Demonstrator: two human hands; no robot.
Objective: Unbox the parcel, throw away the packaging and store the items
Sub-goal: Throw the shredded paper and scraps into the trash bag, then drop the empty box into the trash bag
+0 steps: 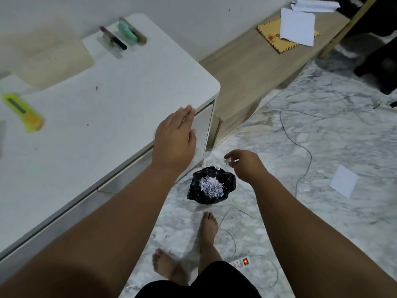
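the left hand (175, 139) reaches out flat over the front edge of the white desk (107, 100), palm down, fingers spread straight and together, gripping nothing. the right hand (245, 166) hangs lower, at about four o'clock from the left one, with thumb and forefinger pinched on a small scrap of white paper (228, 161). directly beneath that pinch, toward six o'clock, a black bin bag (211, 186) sits open on the marble floor (322, 147), its mouth filled with shredded white paper (211, 187). on the desk, a yellow-green box cutter (23, 112) lies at nine o'clock from the left hand, near the frame's edge, and a mint-green item (128, 32) and a dark pen-like item (113, 38) rest in clear packaging at eleven o'clock, close to the wall; both are blurred. a pale flat sheet or board (49, 59) lies at the desk's far left. a wooden bench (257, 67) runs off toward one o'clock, carrying a yellow envelope (270, 35) with white paper (297, 26) on top. a loose white sheet (343, 181) lies on the floor at three o'clock from the bag. two bare feet (207, 231) stand below the bag, beside a power strip (240, 263) with a lit red switch and thin cables (300, 147) trailing across the floor.
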